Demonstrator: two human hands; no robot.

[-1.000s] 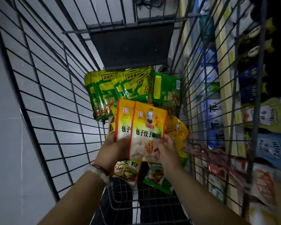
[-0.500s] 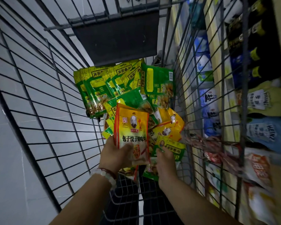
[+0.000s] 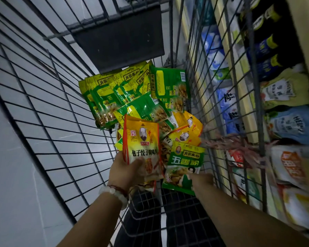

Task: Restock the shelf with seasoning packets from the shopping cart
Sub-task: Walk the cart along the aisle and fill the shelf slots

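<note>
Inside the wire shopping cart lies a heap of green and yellow seasoning packets. My left hand grips a small stack of yellow-and-orange packets by the lower edge, thumb across the front, held upright above the heap. My right hand holds a green five-spice packet by its lower right corner, lifted beside the yellow stack. More yellow packets lie loose just behind it.
The cart's dark folded seat panel stands at the far end. Through the right wire wall I see store shelves with blue salt bags, pouches and dark bottles. Grey tiled floor shows on the left.
My right hand has let go of the yellow packet, reached into the heap and lifted a green packet. The two yellow packets in my left hand have been squared into one stack.
</note>
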